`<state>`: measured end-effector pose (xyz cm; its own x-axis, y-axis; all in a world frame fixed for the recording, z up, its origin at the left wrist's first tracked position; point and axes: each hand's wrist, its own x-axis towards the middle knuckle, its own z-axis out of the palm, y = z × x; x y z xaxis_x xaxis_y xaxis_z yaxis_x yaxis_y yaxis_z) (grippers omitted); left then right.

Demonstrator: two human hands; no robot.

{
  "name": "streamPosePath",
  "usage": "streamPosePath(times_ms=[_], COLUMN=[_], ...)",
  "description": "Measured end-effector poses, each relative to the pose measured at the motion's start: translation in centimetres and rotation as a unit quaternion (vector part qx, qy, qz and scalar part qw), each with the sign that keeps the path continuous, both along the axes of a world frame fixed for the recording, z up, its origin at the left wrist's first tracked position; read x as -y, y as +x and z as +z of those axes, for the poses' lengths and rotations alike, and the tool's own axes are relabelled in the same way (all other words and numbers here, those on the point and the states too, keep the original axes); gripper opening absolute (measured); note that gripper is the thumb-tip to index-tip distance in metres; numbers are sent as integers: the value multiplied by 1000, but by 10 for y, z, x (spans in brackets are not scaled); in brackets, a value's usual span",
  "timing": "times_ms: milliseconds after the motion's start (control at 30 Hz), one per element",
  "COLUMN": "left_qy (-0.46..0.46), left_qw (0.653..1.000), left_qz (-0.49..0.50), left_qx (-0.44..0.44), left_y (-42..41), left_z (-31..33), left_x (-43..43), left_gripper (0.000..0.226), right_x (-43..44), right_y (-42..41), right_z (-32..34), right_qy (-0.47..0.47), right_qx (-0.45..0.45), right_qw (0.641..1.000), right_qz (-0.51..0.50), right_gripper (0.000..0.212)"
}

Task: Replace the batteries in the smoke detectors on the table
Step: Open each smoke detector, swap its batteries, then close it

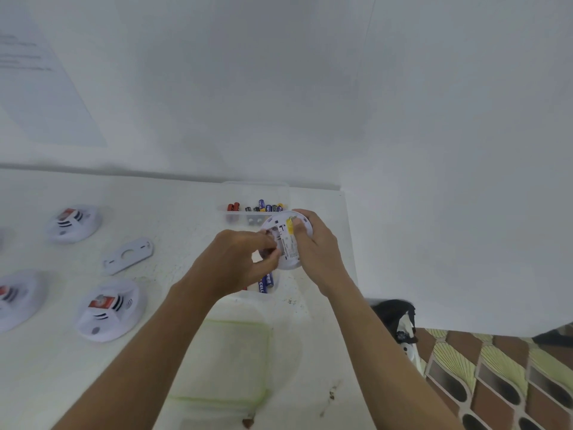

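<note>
Above the table [173, 212] | right hand [319, 252] grips upturned smoke detector [290, 243] | left hand [235, 259] pinches at its back

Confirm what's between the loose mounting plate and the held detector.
Head view: bare table beyond the mounting plate, then the left hand, fingers at the held detector.

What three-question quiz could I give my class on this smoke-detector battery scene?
1. True or false: the grey mounting plate is fitted onto a detector.
2. Which hand cups the upturned smoke detector by its rim? A left, B right, C neither.
3. Fill in: the clear tray behind the hands holds ____.
Key: 1 false, it lies loose on the table; 2 B, the right hand; 3 batteries.
</note>
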<state>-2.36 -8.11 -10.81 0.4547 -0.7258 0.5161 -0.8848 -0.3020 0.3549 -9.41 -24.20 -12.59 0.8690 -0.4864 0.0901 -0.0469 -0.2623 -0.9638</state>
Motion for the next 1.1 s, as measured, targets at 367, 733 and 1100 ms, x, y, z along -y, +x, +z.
streamPosePath(times_ms=[367, 733, 1100], left_qy=[-176, 344, 354], left_qw=[950, 921, 871], left_qz=[151, 133, 106], left_qx=[-208, -128, -322], left_y=[-4, 38, 52], left_z=[-1, -10, -2], left_x=[-13, -23, -17], left_gripper=[12, 44, 36], right_x=[-1, -2, -12], right_y=[-2, 0, 17], right_z=[3, 3, 8], right_qy=[4, -2, -7], right_qx=[11, 2, 1], right_qw=[1000, 999, 998], right_qz=[-25, -40, -58], right_gripper=[24, 27, 28])
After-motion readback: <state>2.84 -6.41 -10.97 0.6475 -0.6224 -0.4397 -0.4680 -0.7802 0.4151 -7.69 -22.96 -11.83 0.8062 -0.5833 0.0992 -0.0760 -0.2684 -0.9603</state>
